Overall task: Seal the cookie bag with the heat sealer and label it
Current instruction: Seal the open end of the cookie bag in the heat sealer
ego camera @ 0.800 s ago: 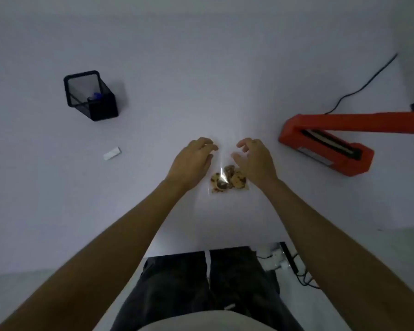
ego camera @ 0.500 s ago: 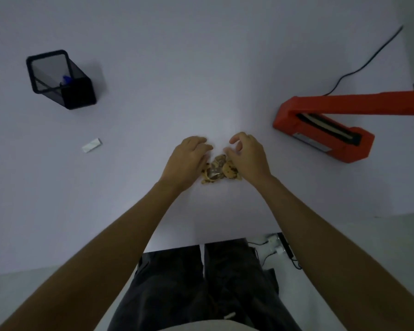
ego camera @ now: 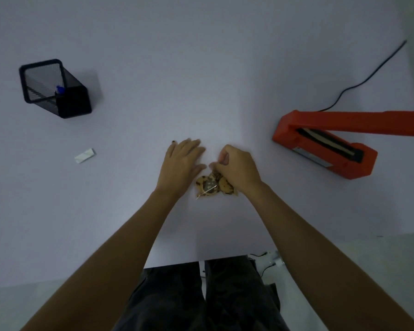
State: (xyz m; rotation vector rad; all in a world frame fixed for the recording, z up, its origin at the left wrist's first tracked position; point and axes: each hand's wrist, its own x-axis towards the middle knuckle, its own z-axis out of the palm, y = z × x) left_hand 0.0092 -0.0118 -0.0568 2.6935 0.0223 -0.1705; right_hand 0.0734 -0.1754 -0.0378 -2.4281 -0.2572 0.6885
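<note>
Now the right hand (ego camera: 237,168) has closed its fingers (ego camera: 221,158) on the neck of the clear plastic cookie bag (ego camera: 213,186) mid-surface, while the left hand (ego camera: 181,161) has flattened, empty, beside it, so carrying toward the open red heat sealer (ego camera: 325,149) near the right edge seems next.

Head-worn view, steeply down over the table (ego camera: 129,211).

I see both forearms reaching forward; my left hand (ego camera: 182,161) lies flat, fingers extended, my right hand (ego camera: 237,169) curls, seemingly pinching something.
</note>
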